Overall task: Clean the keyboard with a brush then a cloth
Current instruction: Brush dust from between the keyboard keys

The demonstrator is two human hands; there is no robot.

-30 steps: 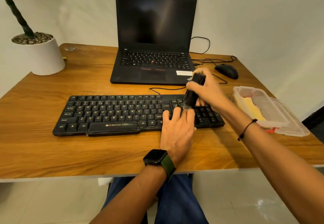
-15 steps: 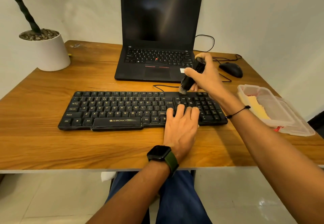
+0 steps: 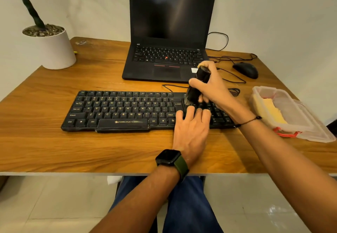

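Lighting: warm, even, moderately bright indoor light from above; soft, short shadows under the keyboard and beside the plant pot on the bench. Glare: faint diagonal sheen on the dark laptop screen; bright reflection patch on the floor tiles. Blur: the brush and right hand slightly smeared. Distortion: wide-angle bowing of bench edges and walls near the borders. Overall sharpness moderate.

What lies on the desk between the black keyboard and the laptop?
In the head view, a thin black cable runs across the bare wood between the keyboard and the laptop. At the right end, the right hand holding the brush covers that stretch.
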